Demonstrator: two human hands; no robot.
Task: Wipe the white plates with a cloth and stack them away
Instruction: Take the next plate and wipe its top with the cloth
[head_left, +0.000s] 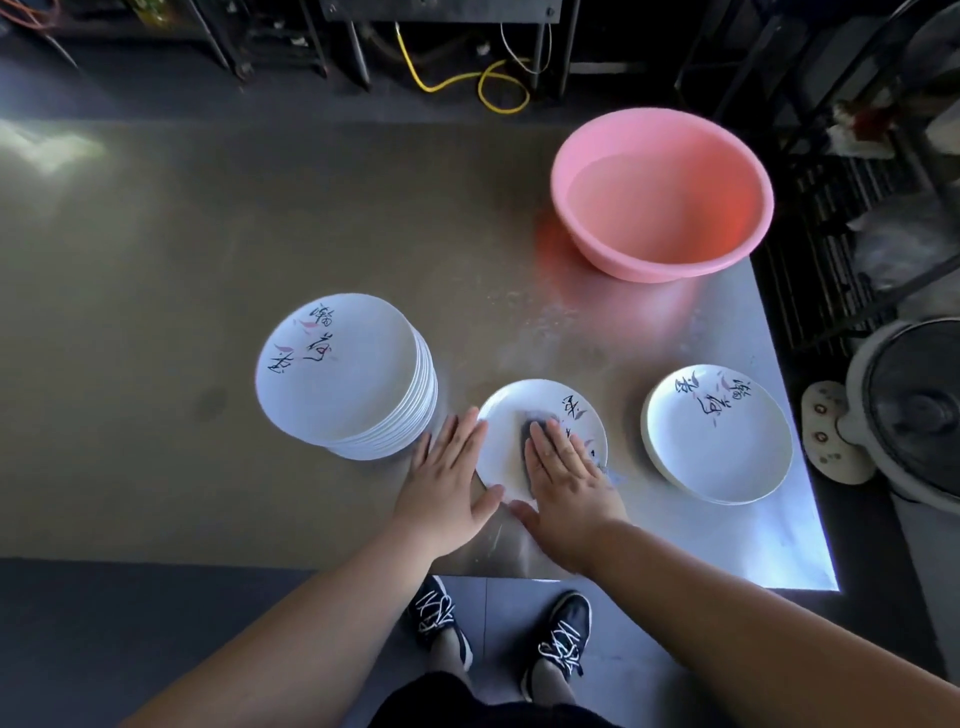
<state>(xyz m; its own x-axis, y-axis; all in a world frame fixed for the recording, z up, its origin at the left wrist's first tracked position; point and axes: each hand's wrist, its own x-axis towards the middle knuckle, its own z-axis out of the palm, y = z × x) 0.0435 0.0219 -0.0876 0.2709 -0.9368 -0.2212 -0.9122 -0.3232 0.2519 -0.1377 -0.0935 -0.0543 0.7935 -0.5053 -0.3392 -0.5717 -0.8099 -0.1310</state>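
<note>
Head view: single plate under the cloth, both hands flat

1. Work surface. A metal table (260, 234) carries all task items. One white plate (519, 400) with black brush lettering lies near the front edge, between two stacks.
2. Right hand (566, 483). Fingers are straight and together, palm down, pressing a grey cloth (537, 422) onto the plate's face. Nothing is gripped — the hand lies flat on the cloth.
3. Left hand (447, 483). Fingers are extended and slightly spread, resting on the table against the plate's left rim, with the thumb at the near rim. It holds nothing.
4. Stacks. A tall stack of plates (343, 374) stands just left of the left hand. A low stack (719, 436) sits to the right, apart from the centre plate.
5. Surroundings. A pink basin (660, 260) stands at the far right of the table. A fan (909, 410) stands on the floor beyond the right edge.
</note>
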